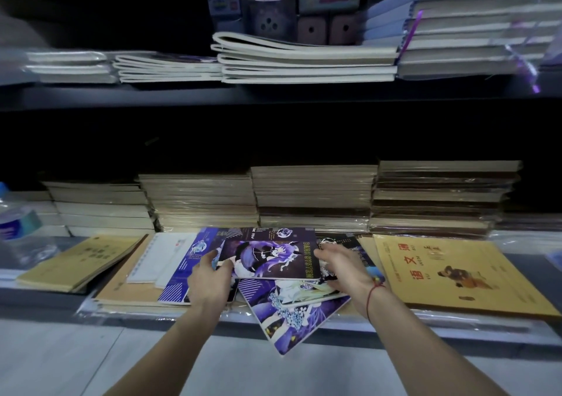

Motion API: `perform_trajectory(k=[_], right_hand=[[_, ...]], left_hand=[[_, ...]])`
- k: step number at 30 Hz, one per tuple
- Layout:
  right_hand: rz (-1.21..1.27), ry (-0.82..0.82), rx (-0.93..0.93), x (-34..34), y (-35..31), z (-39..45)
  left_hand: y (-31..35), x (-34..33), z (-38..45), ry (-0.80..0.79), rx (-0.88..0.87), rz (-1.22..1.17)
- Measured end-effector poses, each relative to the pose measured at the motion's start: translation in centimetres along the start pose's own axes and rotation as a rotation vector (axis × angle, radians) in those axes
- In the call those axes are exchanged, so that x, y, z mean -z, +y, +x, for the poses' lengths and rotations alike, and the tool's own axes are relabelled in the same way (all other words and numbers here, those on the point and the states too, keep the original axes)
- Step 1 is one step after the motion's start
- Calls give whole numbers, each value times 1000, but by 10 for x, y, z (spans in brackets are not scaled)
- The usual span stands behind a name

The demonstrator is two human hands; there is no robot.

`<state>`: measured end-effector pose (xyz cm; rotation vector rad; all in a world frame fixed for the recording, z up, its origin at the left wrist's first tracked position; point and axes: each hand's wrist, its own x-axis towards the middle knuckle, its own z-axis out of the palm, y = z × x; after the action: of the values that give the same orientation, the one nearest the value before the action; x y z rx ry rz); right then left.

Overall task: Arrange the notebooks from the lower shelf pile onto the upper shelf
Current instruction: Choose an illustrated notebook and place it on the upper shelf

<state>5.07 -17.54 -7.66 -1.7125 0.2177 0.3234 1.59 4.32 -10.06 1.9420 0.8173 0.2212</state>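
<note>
Glossy purple notebook (269,255), flat and rectangular, pinched by left hand (209,277) and right hand (340,266).

We see a purple notebook (270,257) with a smooth, glossy printed card cover, and beneath it more purple notebooks (292,313) with the same slick sheen. To the right of it lies a yellow notebook (456,274) with a flatter, matt paper cover, while behind it the stacks (313,198) show cream paper edges under shiny clear plastic wrap. Far to its left stands a clear plastic bottle (15,225), and the shelf (273,97) above looks dark, smooth and matt.
</note>
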Motion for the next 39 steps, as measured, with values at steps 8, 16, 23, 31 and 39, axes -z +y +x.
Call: perform_trajectory(k=[8, 16, 23, 31, 39], right_hand=[[-43, 22, -32, 0, 9, 10], [3, 45, -54, 13, 14, 11], [-62, 0, -14, 21, 12, 5], [18, 35, 62, 35, -2, -11], [155, 87, 318, 48, -16, -27]], left_hand=[[-1, -10, -1, -10, -84, -26], [17, -5, -21, -319, 9, -487], [25, -2, -30, -371, -173, -529], [40, 6, -45, -346, -537, -475], [59, 16, -65, -205, -751, -427]])
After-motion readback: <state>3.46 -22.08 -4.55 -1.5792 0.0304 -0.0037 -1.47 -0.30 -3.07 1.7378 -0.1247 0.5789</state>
